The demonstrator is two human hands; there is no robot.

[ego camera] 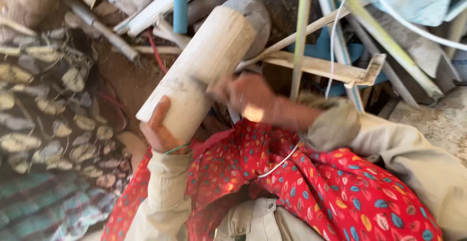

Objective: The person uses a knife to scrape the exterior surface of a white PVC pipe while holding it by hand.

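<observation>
A thick, pale bamboo section [202, 70] is being held at a slant over the lap, its lower cut end near the left hand [158, 129] and its upper end lying against a grey rounded object [255, 17] among the clutter. The left hand is being wrapped around the lower end from beneath, thumb laid up along the side, so the grip is clenched on the bamboo. The right hand [245, 97] is being blurred by motion beside the bamboo's middle; whether it is closed on anything cannot be told. A thin white cord [279, 163] is being trailed across the red patterned cloth [335, 192] covering the lap.

The bamboo is judged to be stiff, hollow and fairly light for its bulk, with a dry, dusty skin that is probably giving decent friction. Its width is filling the hand, so 1 hand alone is judged a weak hold; it is best taken near the lower end with support further up. Behind, wooden slats [321, 68] and a blue pipe [180, 2] are being seen piled together.
</observation>
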